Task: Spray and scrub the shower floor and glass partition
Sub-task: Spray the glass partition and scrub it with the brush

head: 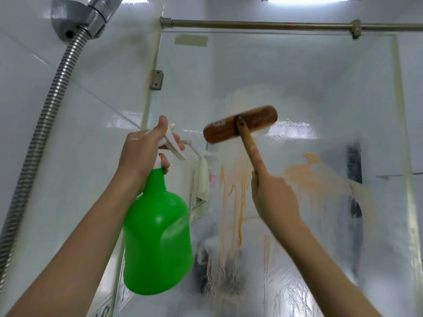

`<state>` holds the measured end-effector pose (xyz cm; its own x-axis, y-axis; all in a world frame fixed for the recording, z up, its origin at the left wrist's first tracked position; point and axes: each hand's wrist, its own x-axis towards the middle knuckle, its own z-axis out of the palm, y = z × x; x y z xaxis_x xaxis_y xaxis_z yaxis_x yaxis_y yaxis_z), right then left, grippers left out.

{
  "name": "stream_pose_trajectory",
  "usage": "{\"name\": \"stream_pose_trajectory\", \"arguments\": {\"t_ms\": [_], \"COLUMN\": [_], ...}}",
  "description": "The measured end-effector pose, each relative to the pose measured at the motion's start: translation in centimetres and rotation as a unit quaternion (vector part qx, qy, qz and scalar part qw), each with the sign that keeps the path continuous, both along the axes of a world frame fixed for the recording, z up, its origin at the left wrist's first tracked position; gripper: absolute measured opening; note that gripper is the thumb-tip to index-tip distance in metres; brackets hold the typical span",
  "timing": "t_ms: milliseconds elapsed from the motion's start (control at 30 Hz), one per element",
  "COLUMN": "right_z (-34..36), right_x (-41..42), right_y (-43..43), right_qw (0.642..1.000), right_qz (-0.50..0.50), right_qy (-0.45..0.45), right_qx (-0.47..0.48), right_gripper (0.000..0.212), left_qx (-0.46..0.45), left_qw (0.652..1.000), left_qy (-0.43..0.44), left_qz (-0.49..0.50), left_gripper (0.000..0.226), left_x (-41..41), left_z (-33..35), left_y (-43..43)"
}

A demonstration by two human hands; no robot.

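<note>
My left hand grips the neck and white trigger of a green spray bottle, held upright in front of the glass partition. My right hand holds the wooden handle of a scrub brush, index finger stretched along the handle. The brush's brown wooden head is tilted and pressed bristles-first against the glass, blurred by motion. Orange streaks and smears run down the wet, soapy glass below and right of the brush. The shower floor is out of view.
A chrome shower hose and its wall bracket hang at the left on white tiles. A metal support rod runs across the top of the glass. A hinge bracket sits on the glass's left edge. A cloth hangs behind the glass.
</note>
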<state>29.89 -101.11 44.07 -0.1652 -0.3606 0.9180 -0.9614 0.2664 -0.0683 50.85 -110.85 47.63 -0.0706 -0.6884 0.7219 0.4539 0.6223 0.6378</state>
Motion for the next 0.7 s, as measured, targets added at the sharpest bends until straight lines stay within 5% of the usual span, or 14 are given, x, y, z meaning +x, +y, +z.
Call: {"name": "stream_pose_trajectory", "arguments": {"t_ms": [167,367,567,700], "right_z": [10.3,-9.8,4.1,-4.1], "right_x": [-1.0,-1.0,-4.4,-5.9], "right_y": [-1.7,2.2,1.8,3.8], "right_qw": [0.998,0.998,0.997,0.995], "right_qz": [0.018,0.006,0.016,0.024], "right_qy": [0.035,-0.052,-0.028,-0.053], "right_qx": [-0.057,0.017,-0.075,-0.079], "right_gripper": [0.068,0.075,0.060,0.066], "left_qx": [0.006,0.002,-0.011,-0.007], "left_qw": [1.000,0.999,0.996,0.997], "left_qy": [-0.004,-0.023,-0.067,-0.071], "left_qz": [0.011,0.028,0.054,0.029], "left_gripper": [0.047,0.047,0.047,0.046], "left_x": [-0.1,-0.5,-2.7,-4.3], "left_z": [-1.1,-3.6,-5.9,-7.1], "left_y": [0.6,1.4,3.1,3.8]}}
